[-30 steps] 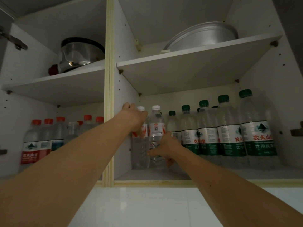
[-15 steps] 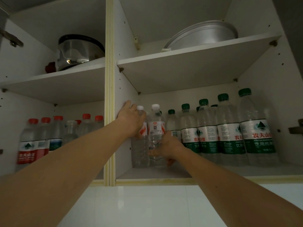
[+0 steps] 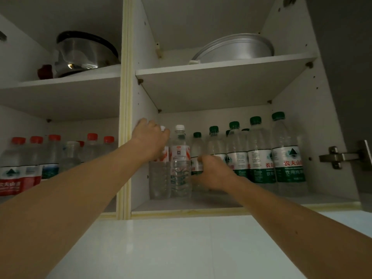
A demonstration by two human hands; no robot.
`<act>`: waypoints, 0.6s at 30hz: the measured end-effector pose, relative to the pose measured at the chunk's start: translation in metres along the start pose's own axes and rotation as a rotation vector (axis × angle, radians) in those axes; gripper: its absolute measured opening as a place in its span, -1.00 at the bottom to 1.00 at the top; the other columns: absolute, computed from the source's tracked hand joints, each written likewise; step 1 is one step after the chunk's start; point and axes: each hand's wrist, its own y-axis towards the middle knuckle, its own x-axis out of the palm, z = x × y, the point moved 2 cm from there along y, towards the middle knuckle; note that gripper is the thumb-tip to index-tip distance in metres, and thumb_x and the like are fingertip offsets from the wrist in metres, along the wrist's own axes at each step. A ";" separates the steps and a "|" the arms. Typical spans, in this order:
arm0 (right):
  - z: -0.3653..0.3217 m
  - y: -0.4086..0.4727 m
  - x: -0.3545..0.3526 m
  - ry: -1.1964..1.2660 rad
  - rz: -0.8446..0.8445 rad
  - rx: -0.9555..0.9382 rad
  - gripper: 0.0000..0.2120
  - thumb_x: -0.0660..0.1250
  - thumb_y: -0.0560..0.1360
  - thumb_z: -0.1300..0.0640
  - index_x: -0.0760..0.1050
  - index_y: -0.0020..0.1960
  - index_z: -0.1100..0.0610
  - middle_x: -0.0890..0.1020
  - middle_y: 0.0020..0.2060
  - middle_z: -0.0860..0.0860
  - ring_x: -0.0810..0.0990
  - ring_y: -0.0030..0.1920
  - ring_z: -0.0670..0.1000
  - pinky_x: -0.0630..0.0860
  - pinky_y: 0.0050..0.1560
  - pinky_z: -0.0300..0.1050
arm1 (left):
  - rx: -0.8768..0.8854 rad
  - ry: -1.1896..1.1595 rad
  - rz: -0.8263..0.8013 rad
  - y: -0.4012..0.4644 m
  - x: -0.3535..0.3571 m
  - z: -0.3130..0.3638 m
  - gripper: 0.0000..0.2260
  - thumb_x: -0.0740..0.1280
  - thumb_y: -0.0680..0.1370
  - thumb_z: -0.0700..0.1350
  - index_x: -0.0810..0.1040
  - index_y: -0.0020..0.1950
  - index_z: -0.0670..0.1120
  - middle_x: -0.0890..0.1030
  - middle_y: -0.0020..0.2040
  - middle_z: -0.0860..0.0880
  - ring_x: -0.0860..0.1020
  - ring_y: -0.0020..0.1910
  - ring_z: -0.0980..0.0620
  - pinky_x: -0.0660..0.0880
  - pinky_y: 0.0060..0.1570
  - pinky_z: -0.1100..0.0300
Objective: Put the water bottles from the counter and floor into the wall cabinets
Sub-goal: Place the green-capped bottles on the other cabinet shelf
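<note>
On the lower shelf point(image 3: 181, 205) of the right-hand wall cabinet: 2 white-capped bottles with red-and-white labels, upright against the left wall, side by side.

- Left hand point(image 3: 152, 140): covers the neck and shoulder of the left white-capped bottle point(image 3: 159, 180); fingers are hidden behind the knuckles, so whether they curl round it cannot be told.
- Right hand point(image 3: 213, 174): fingers curled toward a green-capped bottle point(image 3: 196, 156) just beside the second white-capped bottle point(image 3: 180, 166); whether it grips cannot be told.
- Green-capped row point(image 3: 285, 156): upright, running rightward.
- Red-capped bottles point(image 3: 18, 168): left cabinet, lower shelf.
- Upper shelves: steel pot point(image 3: 84, 53), round pan point(image 3: 235, 49).

Handling, judged: bottles look full, so moderately heavy; thin plastic walls dent under squeeze; smooth and tall, easily toppled against neighbours. Best held round the labelled waist.
</note>
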 end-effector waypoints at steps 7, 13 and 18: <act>0.031 -0.013 -0.089 -0.315 0.425 -0.144 -0.76 0.36 0.58 0.08 0.55 0.20 0.16 0.54 0.11 0.08 0.51 0.07 0.02 0.55 0.10 -0.01 | 0.040 -0.621 0.272 0.025 -0.023 0.024 -0.55 0.34 0.59 0.09 0.45 0.41 -0.09 0.56 0.28 -0.14 0.50 0.24 -0.10 0.49 0.18 -0.02; 0.040 0.000 -0.138 -0.572 0.487 -0.199 -0.62 0.34 0.60 0.04 0.48 0.35 0.19 0.53 0.21 0.13 0.45 0.23 0.12 0.44 0.21 0.00 | 0.000 -1.150 0.365 0.047 -0.028 0.076 -0.62 0.33 0.63 -0.05 0.44 0.42 -0.10 0.52 0.33 -0.10 0.49 0.26 -0.02 0.42 0.19 0.18; 0.043 0.037 -0.153 -0.620 0.254 -0.064 -0.51 0.22 0.66 -0.02 0.30 0.53 0.15 0.43 0.40 0.19 0.39 0.40 0.19 0.36 0.39 0.14 | -0.188 -1.353 0.220 0.081 -0.021 0.102 -0.56 0.28 0.66 -0.07 0.33 0.51 -0.13 0.43 0.45 -0.16 0.44 0.37 -0.11 0.40 0.29 0.04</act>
